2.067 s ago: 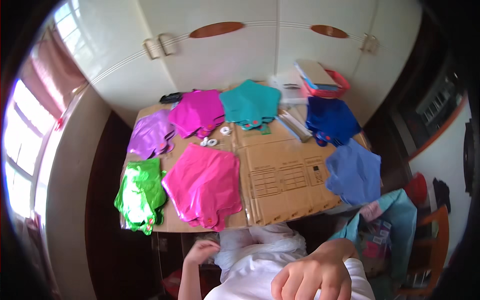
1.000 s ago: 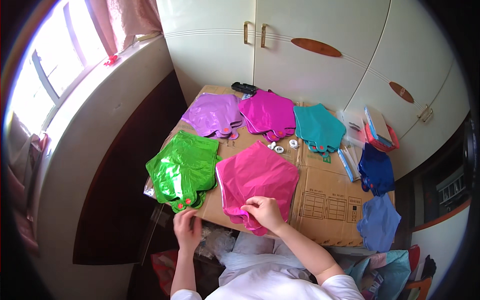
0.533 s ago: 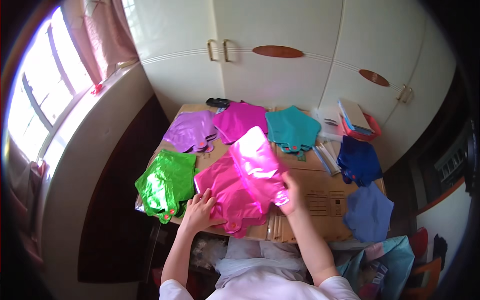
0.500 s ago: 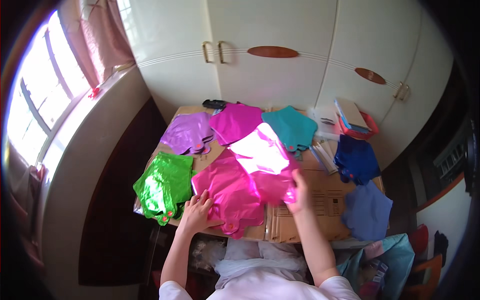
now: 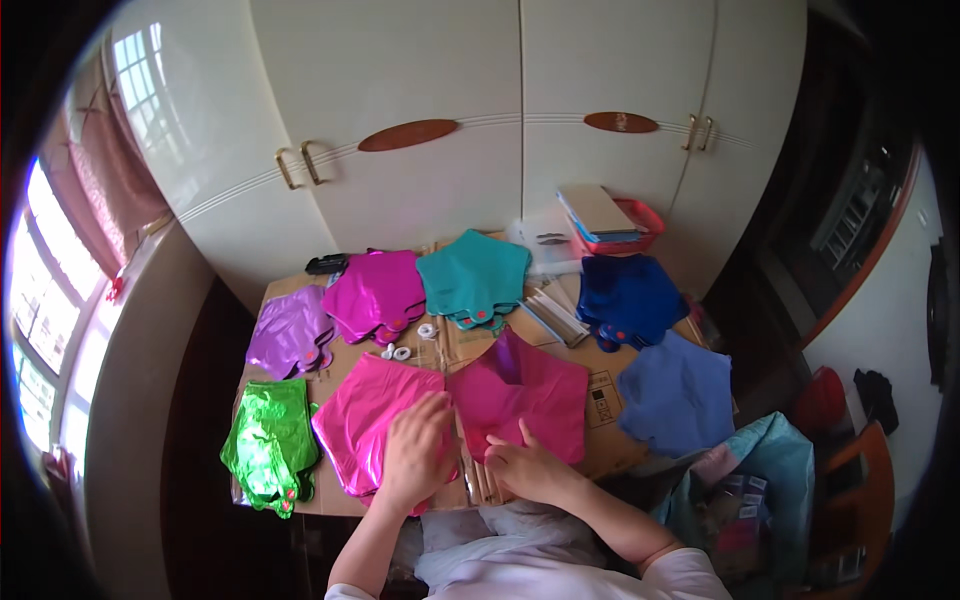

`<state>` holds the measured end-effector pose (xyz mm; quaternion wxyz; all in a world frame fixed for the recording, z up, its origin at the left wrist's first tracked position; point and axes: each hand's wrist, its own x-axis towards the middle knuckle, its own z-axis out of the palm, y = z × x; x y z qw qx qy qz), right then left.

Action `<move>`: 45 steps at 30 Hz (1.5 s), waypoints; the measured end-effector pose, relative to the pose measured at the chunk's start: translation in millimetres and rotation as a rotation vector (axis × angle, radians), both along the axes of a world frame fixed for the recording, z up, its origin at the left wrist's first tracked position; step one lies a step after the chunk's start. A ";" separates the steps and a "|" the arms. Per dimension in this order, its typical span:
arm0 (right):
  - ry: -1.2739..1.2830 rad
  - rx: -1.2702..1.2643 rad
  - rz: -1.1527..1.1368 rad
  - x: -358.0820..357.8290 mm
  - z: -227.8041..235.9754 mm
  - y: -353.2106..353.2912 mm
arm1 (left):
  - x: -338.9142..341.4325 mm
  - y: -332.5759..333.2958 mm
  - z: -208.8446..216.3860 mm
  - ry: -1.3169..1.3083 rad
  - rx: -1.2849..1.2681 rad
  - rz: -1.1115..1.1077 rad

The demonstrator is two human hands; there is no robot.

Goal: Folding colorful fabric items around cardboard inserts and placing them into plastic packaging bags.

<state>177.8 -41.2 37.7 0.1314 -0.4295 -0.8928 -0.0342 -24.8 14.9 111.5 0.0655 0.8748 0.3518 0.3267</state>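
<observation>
Two flat pink star-shaped foil pieces, like uninflated balloons, lie side by side in front of me. My left hand (image 5: 416, 455) rests over the right part of the left pink stack (image 5: 365, 410), fingers stretched out and slightly blurred. On the lower part of the single pink foil star (image 5: 540, 395) lies my right hand (image 5: 532, 466), its fingers apart. Neither hand visibly grips anything. The single star's upper part has a dark purple sheen, and its left edge meets the stack.
Around them on the cardboard lie green (image 5: 268, 435), lilac (image 5: 290, 330), magenta (image 5: 375, 292), teal (image 5: 475, 272), dark blue (image 5: 632, 298) and periwinkle (image 5: 680, 395) foil stacks. White rolls (image 5: 402, 353), a red basket (image 5: 645, 222) and a teal bag (image 5: 785, 450) are also around.
The shiny pink foil star in my right hand has come down flat to the right of the pink stack, and that hand has let go. My view has turned right.
</observation>
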 end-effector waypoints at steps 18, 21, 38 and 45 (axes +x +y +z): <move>0.042 0.056 -1.161 170.3 -10.5 -7.1 | 64.9 47.9 -64.4 0.550 -0.020 -0.251; 0.096 0.119 -1.185 171.9 -20.5 -6.4 | 91.8 51.3 -54.3 0.539 0.008 -0.342; 1.306 -0.006 -1.097 207.2 -23.8 -23.1 | 275.0 57.9 -76.9 0.311 -0.135 -0.843; 1.822 0.099 -1.044 228.4 -38.2 -37.2 | 277.1 54.7 -67.2 0.366 0.239 -0.863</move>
